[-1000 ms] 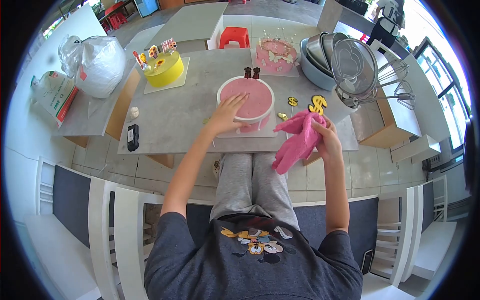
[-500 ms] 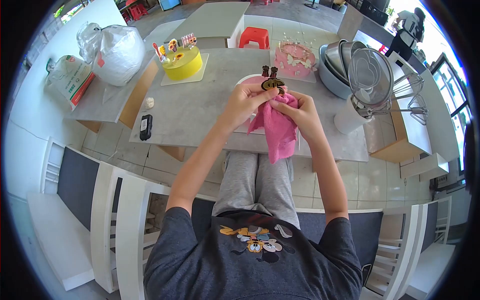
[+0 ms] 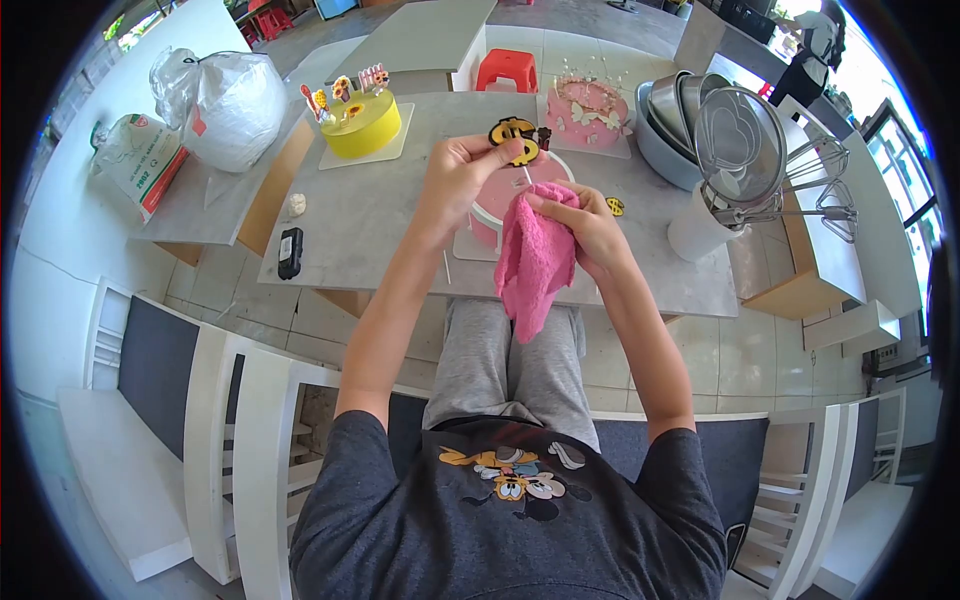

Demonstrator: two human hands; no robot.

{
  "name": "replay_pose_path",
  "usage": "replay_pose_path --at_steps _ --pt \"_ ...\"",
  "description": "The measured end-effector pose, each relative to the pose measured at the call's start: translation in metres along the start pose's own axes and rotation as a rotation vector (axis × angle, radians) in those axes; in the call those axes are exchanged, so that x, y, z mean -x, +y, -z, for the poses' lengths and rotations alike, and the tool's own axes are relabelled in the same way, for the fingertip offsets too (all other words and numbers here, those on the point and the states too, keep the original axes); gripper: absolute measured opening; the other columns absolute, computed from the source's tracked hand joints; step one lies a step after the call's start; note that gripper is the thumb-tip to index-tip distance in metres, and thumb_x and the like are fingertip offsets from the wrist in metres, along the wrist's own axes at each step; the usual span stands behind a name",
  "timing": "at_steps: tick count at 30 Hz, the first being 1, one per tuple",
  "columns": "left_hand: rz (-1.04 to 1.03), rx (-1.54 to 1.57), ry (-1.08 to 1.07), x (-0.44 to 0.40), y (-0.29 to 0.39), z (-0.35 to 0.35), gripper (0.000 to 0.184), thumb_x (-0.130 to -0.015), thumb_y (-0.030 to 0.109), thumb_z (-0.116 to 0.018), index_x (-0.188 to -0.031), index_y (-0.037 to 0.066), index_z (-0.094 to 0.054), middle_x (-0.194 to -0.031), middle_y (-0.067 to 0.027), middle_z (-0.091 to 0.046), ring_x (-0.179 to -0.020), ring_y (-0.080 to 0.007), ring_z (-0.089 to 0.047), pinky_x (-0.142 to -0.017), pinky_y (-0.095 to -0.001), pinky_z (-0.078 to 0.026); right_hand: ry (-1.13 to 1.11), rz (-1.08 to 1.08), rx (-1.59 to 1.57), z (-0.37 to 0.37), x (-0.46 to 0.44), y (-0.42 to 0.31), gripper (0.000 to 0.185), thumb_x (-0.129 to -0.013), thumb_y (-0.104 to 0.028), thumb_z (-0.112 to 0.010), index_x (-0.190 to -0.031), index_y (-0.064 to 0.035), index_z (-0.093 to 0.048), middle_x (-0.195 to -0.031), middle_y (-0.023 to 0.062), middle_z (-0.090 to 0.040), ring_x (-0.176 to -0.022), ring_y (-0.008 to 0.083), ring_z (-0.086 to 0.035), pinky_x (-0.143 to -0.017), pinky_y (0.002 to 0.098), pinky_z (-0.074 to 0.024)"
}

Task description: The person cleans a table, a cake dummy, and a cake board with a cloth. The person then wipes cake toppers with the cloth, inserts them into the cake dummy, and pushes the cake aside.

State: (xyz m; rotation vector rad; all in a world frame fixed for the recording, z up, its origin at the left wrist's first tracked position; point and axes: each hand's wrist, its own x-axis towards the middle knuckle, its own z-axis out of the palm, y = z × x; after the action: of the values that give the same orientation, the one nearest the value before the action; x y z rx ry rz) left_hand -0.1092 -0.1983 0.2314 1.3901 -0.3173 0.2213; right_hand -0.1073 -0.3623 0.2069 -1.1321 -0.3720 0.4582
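Note:
My left hand (image 3: 458, 180) pinches a black-and-gold cake topper (image 3: 514, 130) between thumb and fingers, above a pink cake (image 3: 484, 192) in front of me. The topper's thin pale stick points down to a pink cloth (image 3: 535, 250). My right hand (image 3: 597, 232) is closed on that cloth, which hangs over the table's front edge. Partly hidden by my hands and the cloth, the pink cake stands on a white board. Right of it, a small black-and-yellow topper piece (image 3: 615, 206) lies on the table.
A yellow cake (image 3: 365, 128) with toppers stands back left, a decorated pink cake (image 3: 590, 108) back right. Nested bowls (image 3: 665, 150) and a white container (image 3: 695, 235) of whisks and sieves occupy the right side. A black object (image 3: 290, 253) lies at the left edge.
My left hand has lifted the topper up and left, apart from my right hand, so its stick shows. The cloth has shifted slightly left and down. The piece on the right has come into view.

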Motion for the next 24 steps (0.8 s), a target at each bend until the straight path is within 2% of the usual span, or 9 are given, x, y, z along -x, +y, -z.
replay_pose_path --at_steps 8,10,12,14,15,17,20,22,24 --pt "-0.009 0.043 0.01 -0.005 -0.003 0.015 0.023 -0.081 0.017 -0.059 -0.088 -0.004 -0.063 -0.08 -0.0128 -0.065 -0.076 -0.0157 -0.062 -0.077 -0.0253 -0.047 0.009 -0.172 -0.02 0.014 0.024 0.01 0.014 -0.078 -0.008 -0.061 -0.088 0.0007 -0.058 -0.079 0.0058 -0.062 -0.067 0.0097 -0.059 -0.06 0.0211 -0.0478" --pt "-0.061 0.145 0.153 -0.014 -0.005 0.037 0.024 -0.083 0.02 -0.057 -0.089 -0.003 -0.061 -0.081 -0.0121 -0.064 -0.075 -0.017 -0.062 -0.078 -0.0265 -0.047 -0.016 -0.198 0.048 0.029 0.035 0.012 0.018 -0.078 -0.009 -0.061 -0.092 0.0026 -0.058 -0.082 0.0075 -0.062 -0.07 0.0112 -0.06 -0.063 0.0225 -0.0485" --pt "-0.081 0.15 0.201 -0.021 -0.003 0.058 0.026 -0.084 0.022 -0.055 -0.091 -0.002 -0.06 -0.085 -0.0114 -0.064 -0.08 -0.0173 -0.062 -0.08 -0.0278 -0.046 -0.043 -0.222 0.122 0.041 0.036 0.006 0.022 -0.078 -0.009 -0.061 -0.096 0.0045 -0.057 -0.085 0.0091 -0.062 -0.072 0.0126 -0.06 -0.065 0.024 -0.0493" --pt "-0.084 0.219 -0.031 -0.019 0.002 0.059 0.026 -0.084 0.024 -0.055 -0.092 -0.001 -0.06 -0.09 -0.0117 -0.063 -0.088 -0.0168 -0.059 -0.085 -0.0288 -0.043 0.222 -0.049 -0.122 0.046 0.026 -0.004 0.024 -0.082 -0.013 -0.057 -0.099 0.0032 -0.055 -0.088 0.0082 -0.061 -0.074 0.0133 -0.06 -0.066 0.0251 -0.0499" --pt "-0.084 0.196 -0.144 -0.019 -0.001 0.05 0.021 -0.087 0.018 -0.05 -0.092 0.001 -0.059 -0.096 -0.0094 -0.061 -0.097 -0.0192 -0.055 -0.086 -0.0297 -0.042 0.229 -0.058 -0.129 0.044 0.018 -0.009 0.024 -0.082 -0.013 -0.057 -0.099 0.0032 -0.055 -0.088 0.0082 -0.061 -0.074 0.0133 -0.06 -0.066 0.0251 -0.0499" --pt "-0.028 0.147 -0.175 -0.014 -0.009 0.022 0.022 -0.087 0.018 -0.051 -0.095 -0.001 -0.059 -0.097 -0.0092 -0.061 -0.096 -0.0181 -0.055 -0.086 -0.0292 -0.042 0.059 -0.049 -0.289 0.032 0.003 -0.021 0.024 -0.085 -0.017 -0.054 -0.101 0.0017 -0.053 -0.089 0.0076 -0.06 -0.075 0.0138 -0.06 -0.067 0.0266 -0.0505" --pt "0.047 0.066 -0.195 -0.009 -0.009 0.002 0.027 -0.085 0.017 -0.054 -0.101 -0.003 -0.058 -0.098 -0.008 -0.061 -0.091 -0.014 -0.056 -0.083 -0.027 -0.043 -0.051 -0.091 -0.288 0.003 -0.004 -0.013 0.024 -0.085 -0.019 -0.054 -0.099 0.001 -0.053 -0.086 0.0071 -0.06 -0.074 0.0132 -0.06 -0.067 0.027 -0.0506" --pt "-0.064 0.016 -0.077 -0.008 -0.008 0.002 0.02 -0.079 0.014 -0.061 -0.094 0.0 -0.063 -0.086 -0.0042 -0.063 -0.08 -0.0085 -0.056 -0.073 -0.0216 -0.044 -0.05 -0.093 -0.28 -0.002 -0.003 -0.012 0.024 -0.084 -0.018 -0.056 -0.098 0.0014 -0.054 -0.086 0.0074 -0.06 -0.073 0.0131 -0.06 -0.067 0.027 -0.0504" --pt "-0.123 -0.087 -0.051 -0.007 -0.009 0.003 0.02 -0.078 0.013 -0.063 -0.093 0.001 -0.063 -0.083 -0.0039 -0.063 -0.079 -0.008 -0.055 -0.072 -0.0211 -0.043 -0.051 -0.097 -0.276 -0.005 -0.004 -0.011 0.024 -0.083 -0.017 -0.057 -0.098 0.0018 -0.054 -0.086 0.0076 -0.06 -0.073 0.0131 -0.06 -0.066 0.027 -0.0502"
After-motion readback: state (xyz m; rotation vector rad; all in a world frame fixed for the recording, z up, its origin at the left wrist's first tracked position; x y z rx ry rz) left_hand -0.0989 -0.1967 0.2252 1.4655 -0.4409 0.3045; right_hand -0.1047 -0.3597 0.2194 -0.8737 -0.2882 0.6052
